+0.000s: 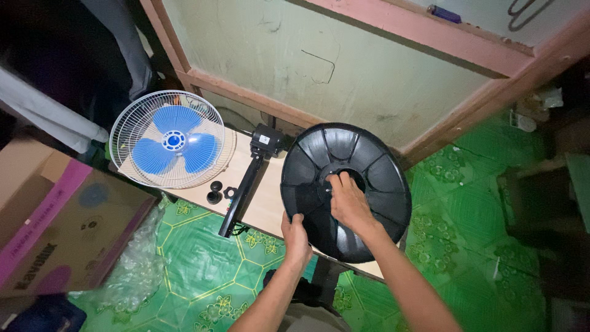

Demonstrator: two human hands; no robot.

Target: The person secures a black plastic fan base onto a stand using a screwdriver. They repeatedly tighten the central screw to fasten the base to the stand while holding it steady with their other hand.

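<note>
My left hand (297, 238) grips the near rim of the black round fan base (346, 190), tilted up on the tabletop (261, 206). My right hand (348, 201) has its fingers curled into the base's centre hole. It's probably heavy, stiff and smooth; rim and hub hold best.

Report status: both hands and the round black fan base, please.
Left hand grips black fan base at its near rim. Right hand at its centre hole. Black pole lies beside it, clear.

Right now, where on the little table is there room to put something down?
Bare tabletop shows between the black pole and the round black base both hands hold. The fan head and small black knobs crowd the other end.
</note>
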